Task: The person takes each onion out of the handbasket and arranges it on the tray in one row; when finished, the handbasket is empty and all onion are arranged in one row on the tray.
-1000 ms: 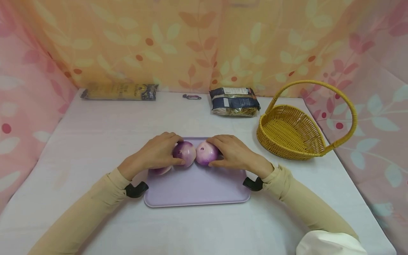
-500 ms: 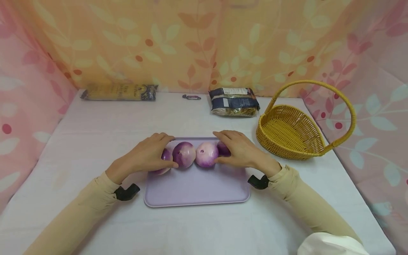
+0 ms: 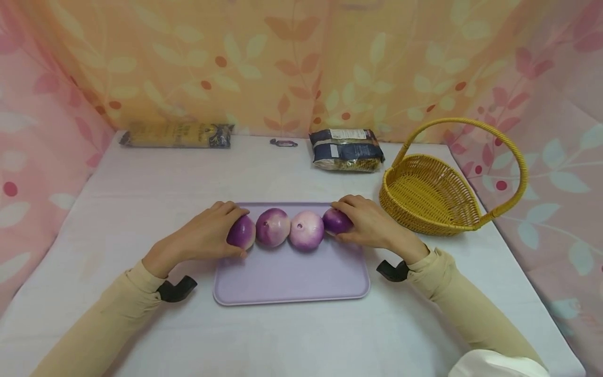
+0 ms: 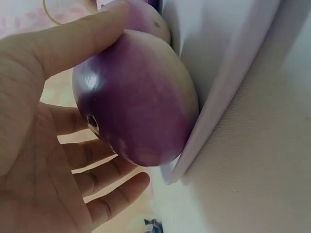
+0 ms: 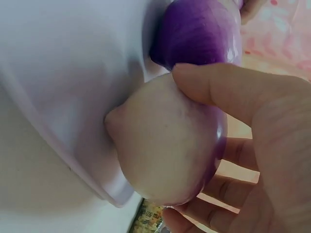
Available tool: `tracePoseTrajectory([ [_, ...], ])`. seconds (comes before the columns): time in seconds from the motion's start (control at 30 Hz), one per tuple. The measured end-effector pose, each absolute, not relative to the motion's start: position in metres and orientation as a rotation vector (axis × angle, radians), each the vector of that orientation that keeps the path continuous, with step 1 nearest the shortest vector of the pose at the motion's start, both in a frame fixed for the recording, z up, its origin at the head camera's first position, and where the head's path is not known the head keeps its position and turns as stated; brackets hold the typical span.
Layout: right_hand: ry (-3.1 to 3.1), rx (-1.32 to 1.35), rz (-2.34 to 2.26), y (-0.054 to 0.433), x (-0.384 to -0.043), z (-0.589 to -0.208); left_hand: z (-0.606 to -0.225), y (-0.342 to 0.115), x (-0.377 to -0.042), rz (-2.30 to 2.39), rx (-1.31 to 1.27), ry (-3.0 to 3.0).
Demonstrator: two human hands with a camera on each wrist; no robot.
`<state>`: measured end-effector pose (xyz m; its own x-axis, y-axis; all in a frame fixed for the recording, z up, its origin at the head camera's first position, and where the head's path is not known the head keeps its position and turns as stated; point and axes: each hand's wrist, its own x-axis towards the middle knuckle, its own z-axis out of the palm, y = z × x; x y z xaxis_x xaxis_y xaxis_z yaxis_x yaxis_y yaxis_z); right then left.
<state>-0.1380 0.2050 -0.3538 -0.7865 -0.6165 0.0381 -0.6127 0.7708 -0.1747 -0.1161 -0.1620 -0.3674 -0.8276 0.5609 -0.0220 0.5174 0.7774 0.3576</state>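
Note:
A row of red onions stands along the far half of a lilac tray (image 3: 292, 285). My left hand (image 3: 204, 235) cups the leftmost onion (image 3: 242, 232), thumb on its near side and fingers round the far side. In the left wrist view that onion (image 4: 138, 102) sits by the tray's rim, under the thumb. At the row's other end, my right hand (image 3: 369, 222) holds the rightmost onion (image 3: 336, 221); the right wrist view shows the thumb against this pale-bottomed onion (image 5: 165, 141). Between the hands sit two more, a darker onion (image 3: 272, 228) and a paler onion (image 3: 306, 231).
A yellow wicker basket (image 3: 391, 209) with a tall handle stands right of the tray. Along the back lie a long yellow packet (image 3: 176, 135), a small wrapped candy (image 3: 283, 143) and a dark blue food bag (image 3: 346, 151). Patterned curtains enclose the white table.
Both hands have moved outward from the two middle onions to the end ones. The leftmost onion has shifted away from me, into line with the row, and the rightmost slightly to the right.

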Motion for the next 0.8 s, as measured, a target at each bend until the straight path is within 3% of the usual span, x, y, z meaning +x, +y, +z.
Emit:
tracePoseTrajectory([
  [0.47,2.936,-1.066,-0.223,0.206,-0.133,-0.354,-0.369,-0.162,-0.122,0.545,0.836,2.821],
  [0.8,2.886,-1.12,-0.222,0.172,-0.128,-0.361,-0.367,-0.162,-0.122,0.552,0.839,2.815],
])
